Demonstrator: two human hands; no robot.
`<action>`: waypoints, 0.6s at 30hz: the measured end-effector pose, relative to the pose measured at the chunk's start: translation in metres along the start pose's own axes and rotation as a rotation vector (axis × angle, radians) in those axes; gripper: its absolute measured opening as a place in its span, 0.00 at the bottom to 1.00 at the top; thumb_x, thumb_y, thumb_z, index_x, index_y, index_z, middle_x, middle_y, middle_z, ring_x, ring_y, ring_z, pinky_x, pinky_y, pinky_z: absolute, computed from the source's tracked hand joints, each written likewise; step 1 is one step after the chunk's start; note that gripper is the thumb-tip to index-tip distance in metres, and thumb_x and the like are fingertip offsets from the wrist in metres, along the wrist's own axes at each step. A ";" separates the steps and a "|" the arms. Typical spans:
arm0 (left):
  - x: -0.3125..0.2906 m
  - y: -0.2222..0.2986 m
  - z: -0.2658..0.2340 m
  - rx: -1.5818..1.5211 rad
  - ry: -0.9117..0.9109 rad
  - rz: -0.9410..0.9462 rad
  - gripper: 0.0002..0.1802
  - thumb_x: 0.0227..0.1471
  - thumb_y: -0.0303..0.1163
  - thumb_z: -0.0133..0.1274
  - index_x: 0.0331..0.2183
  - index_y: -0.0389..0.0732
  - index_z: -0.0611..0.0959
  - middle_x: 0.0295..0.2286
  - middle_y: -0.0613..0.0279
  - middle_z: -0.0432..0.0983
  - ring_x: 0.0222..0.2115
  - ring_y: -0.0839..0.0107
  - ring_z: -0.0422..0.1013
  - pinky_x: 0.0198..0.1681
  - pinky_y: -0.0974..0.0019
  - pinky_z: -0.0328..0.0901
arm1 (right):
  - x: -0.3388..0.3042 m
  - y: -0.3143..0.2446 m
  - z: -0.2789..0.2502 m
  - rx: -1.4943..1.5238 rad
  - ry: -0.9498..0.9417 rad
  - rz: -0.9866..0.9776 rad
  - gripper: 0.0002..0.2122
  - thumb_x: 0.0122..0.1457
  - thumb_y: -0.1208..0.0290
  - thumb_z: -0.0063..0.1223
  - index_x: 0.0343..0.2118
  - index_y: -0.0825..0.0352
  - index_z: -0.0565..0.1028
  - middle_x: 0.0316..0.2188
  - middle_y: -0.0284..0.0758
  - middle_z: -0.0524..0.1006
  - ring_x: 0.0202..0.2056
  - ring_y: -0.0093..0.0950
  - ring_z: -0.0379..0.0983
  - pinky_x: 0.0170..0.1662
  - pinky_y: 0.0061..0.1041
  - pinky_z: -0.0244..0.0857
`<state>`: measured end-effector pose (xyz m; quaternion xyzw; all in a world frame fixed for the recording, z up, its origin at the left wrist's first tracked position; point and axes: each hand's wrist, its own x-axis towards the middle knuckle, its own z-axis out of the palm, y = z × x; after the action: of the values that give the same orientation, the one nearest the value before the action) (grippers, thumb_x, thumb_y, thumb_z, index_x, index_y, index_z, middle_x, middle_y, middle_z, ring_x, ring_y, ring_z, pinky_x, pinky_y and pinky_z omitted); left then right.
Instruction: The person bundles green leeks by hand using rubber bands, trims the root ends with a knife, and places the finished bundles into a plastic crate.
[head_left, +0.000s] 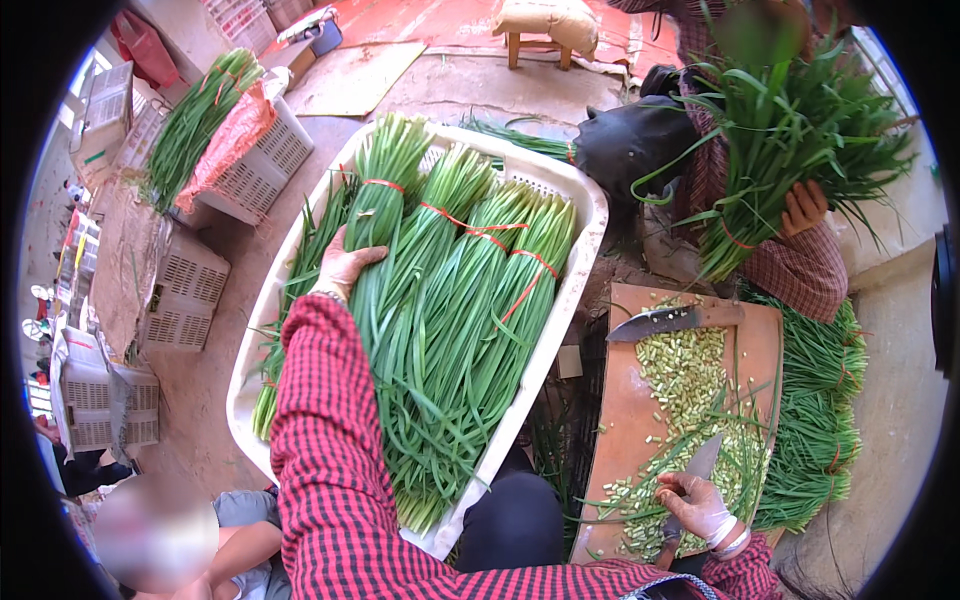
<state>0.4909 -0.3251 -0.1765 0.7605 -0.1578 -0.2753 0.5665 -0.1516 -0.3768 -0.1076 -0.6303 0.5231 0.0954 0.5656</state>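
Note:
My left hand (352,262), in a thin glove, is wrapped over a tied bundle of garlic chives (385,190) in a white plastic crate (590,225). Several more bundles (505,265) lie side by side there, bound with red ties. My gloved right hand (697,508) is closed around a knife (705,458) low over a tan cutting board (622,400); its blade sticks out above my fingers and its handle below. Chopped pale stem pieces (685,370) cover much of the board. A second knife (660,322) lies across the board's far end.
At upper right, a co-worker's hand (803,208) holds a large green bunch (790,150). Tied bundles (815,440) are stacked right of the board. White crates (265,155) stand at left. Another person (235,550) sits at lower left. A wooden stool (538,45) bears a sack.

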 end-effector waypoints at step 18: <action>-0.009 0.041 -0.025 1.089 0.013 0.033 0.46 0.41 0.40 0.67 0.62 0.54 0.66 0.49 0.54 0.76 0.49 0.60 0.73 0.54 0.64 0.65 | 0.035 -0.010 -0.002 -0.099 -0.030 -0.050 0.17 0.58 0.69 0.57 0.49 0.69 0.75 0.28 0.34 0.79 0.30 0.22 0.77 0.36 0.23 0.71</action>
<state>0.5019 -0.3132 -0.1307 0.9431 -0.2860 -0.1401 0.0961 -0.1295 -0.4000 -0.1257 -0.6688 0.4933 0.1167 0.5438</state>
